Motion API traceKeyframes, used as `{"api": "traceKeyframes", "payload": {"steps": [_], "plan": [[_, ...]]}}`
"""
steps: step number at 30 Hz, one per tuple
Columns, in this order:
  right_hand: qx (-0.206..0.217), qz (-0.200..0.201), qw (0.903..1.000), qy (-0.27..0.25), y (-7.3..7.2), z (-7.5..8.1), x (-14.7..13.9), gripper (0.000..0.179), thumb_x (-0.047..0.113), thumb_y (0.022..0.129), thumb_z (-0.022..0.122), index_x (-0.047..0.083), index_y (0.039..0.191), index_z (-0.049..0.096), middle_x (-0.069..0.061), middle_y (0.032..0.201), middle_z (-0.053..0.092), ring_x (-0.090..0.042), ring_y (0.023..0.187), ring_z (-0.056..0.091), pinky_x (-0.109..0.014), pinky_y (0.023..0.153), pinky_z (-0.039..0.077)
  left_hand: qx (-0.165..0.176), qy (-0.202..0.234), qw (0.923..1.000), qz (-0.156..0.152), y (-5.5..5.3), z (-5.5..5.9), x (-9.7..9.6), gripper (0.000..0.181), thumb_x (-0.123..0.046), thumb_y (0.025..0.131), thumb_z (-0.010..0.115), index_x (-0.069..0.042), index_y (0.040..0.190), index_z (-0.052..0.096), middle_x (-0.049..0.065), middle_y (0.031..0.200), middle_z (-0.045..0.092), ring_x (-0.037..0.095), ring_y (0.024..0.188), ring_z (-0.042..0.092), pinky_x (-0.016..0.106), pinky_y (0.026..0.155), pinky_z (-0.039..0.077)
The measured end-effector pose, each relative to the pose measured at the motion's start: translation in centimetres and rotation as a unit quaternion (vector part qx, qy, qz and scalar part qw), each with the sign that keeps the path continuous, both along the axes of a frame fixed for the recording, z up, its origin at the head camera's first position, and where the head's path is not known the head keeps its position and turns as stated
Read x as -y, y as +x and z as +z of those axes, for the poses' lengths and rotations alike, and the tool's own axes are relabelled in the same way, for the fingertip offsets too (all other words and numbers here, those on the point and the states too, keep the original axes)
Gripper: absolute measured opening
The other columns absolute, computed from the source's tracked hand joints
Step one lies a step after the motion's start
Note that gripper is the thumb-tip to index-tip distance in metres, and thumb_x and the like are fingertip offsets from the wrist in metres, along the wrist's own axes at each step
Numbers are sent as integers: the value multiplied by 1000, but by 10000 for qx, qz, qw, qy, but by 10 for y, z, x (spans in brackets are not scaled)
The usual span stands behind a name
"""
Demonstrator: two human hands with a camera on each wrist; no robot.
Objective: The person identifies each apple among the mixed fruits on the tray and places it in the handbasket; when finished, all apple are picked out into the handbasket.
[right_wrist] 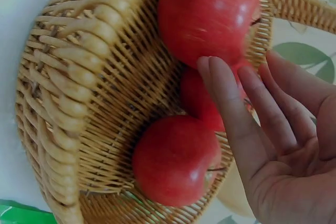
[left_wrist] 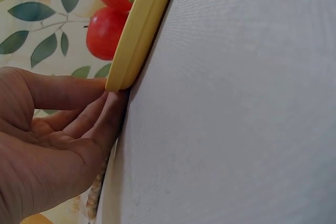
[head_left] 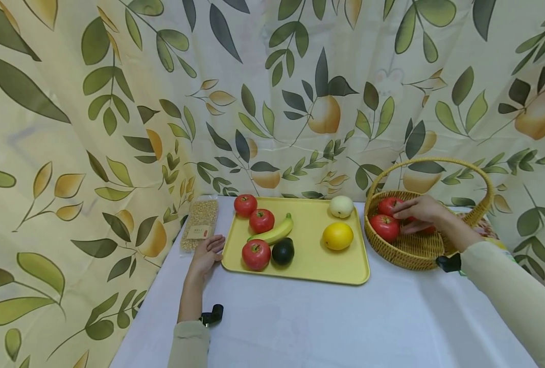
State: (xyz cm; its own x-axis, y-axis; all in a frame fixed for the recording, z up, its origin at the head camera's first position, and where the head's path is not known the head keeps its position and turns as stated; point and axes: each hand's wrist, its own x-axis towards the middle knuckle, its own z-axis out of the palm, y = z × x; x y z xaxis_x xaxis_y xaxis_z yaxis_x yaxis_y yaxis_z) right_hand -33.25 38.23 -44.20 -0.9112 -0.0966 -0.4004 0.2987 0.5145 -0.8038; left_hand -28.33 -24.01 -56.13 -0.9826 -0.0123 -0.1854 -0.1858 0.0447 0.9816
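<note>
My left hand (head_left: 206, 254) lies at the left edge of the yellow tray (head_left: 309, 266), its fairly straight fingers touching the rim. The left wrist view shows the fingertips at the tray's corner (left_wrist: 123, 80). On the tray are three red apples (head_left: 256, 254), a banana (head_left: 274, 232), a dark avocado (head_left: 283, 251), a yellow round fruit (head_left: 338, 236) and a pale fruit (head_left: 341, 206). My right hand (head_left: 421, 212) reaches into a wicker basket (head_left: 401, 259) with extended fingers and nothing gripped. Three red apples (right_wrist: 176, 160) sit in it; the fingertips overlap the nearest apple (right_wrist: 207, 17).
A clear packet of pale grains (head_left: 200, 220) lies left of the tray. The basket's tall arched handle (head_left: 430, 159) rises over the right hand. Partly hidden packaging (head_left: 486, 227) lies behind the basket. A leaf-patterned curtain (head_left: 272, 117) hangs behind the white-covered table (head_left: 309, 327).
</note>
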Motion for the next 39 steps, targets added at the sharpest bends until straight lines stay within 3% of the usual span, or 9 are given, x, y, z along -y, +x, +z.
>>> {"api": "traceKeyframes", "payload": {"steps": [2,8,13,17,23,32,39], "plan": [[-5,-46,9998,-169,0,4,-1,51,12,102,67,-11,145,53,-15,115,70,-39,88,77,-52,83,62,42,-1,10000,-11,0,0,0,69,26,86,50,7,152,43,27,155,47,40,144,47,26,92,55],[-3,54,9985,-548,3,20,3,51,19,106,62,-9,147,51,-30,140,59,-40,94,77,-48,83,63,67,-46,10000,41,0,1,1,70,27,85,51,7,152,44,27,155,48,40,143,48,26,95,55],[-123,206,9977,-633,7,34,12,52,21,107,61,-9,148,50,-12,125,72,-43,99,75,-48,84,62,72,-27,10000,63,0,1,3,70,26,85,51,7,152,44,27,155,47,40,143,48,34,104,52],[-120,314,9970,-698,12,41,20,51,20,107,59,-8,149,49,-3,117,74,-43,102,75,-49,86,62,58,2,9999,83,2,1,3,70,27,85,50,7,152,43,28,155,47,41,143,47,35,104,53],[-179,477,9959,-746,21,47,31,46,18,109,56,-7,147,52,-8,123,74,-44,104,74,-48,87,62,-42,-95,9999,130,0,-1,1,69,26,83,53,8,149,46,28,152,51,39,140,52,22,89,56],[-149,699,9960,-541,29,52,46,55,24,107,59,-7,151,47,-22,139,64,-44,108,73,-48,89,61,96,29,9999,-6,1,4,0,71,27,85,50,9,153,41,29,156,45,42,144,46,33,101,53],[-263,883,9946,-473,32,58,64,54,23,107,60,-8,149,49,-17,129,71,-39,104,75,-47,88,61,77,-5,10000,58,0,1,1,69,26,86,52,7,151,44,27,154,49,40,143,48,24,92,55]]}}
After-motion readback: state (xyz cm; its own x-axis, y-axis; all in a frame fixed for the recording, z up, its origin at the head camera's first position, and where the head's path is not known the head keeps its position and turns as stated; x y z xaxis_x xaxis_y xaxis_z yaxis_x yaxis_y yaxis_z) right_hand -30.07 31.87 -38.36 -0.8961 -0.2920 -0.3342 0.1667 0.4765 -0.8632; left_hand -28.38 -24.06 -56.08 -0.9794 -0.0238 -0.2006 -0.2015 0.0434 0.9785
